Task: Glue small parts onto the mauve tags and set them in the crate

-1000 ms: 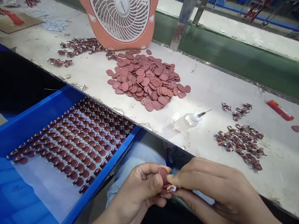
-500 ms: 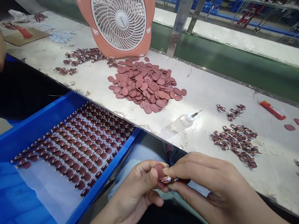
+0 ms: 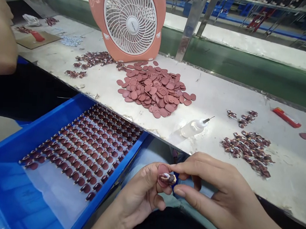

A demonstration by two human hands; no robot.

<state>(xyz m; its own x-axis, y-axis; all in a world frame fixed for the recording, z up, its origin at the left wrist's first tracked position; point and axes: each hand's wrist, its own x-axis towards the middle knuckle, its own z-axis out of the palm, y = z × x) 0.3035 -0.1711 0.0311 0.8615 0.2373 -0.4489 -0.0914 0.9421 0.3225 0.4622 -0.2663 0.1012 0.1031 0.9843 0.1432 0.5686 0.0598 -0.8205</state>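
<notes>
My left hand [image 3: 143,194] pinches a small reddish-brown oval disc [image 3: 163,169] with a little brown-and-white piece [image 3: 168,178] pressed on its front. My right hand [image 3: 210,188] meets it from the right, its index fingertip and thumb closed on that small piece. Both hands hover over my lap, below the table's front edge. A heap of the same reddish discs [image 3: 154,88] lies on the white table [image 3: 217,94]. A pile of small brown-and-white pieces [image 3: 249,147] lies to the right. A clear needle-tip squeeze bottle [image 3: 194,127] lies on its side between them.
A blue bin [image 3: 14,143] at my left holds neat rows of finished pieces [image 3: 88,146] on a clear sheet. A pink desk fan [image 3: 129,18] stands behind the disc heap. More small pieces [image 3: 92,58] lie at the left. Another person's arm [image 3: 2,37] shows far left. A red tool [image 3: 286,117] lies far right.
The view has shifted slightly. My right hand's fingers have drawn back a little, so the disc and the small piece on it show more plainly between both hands.
</notes>
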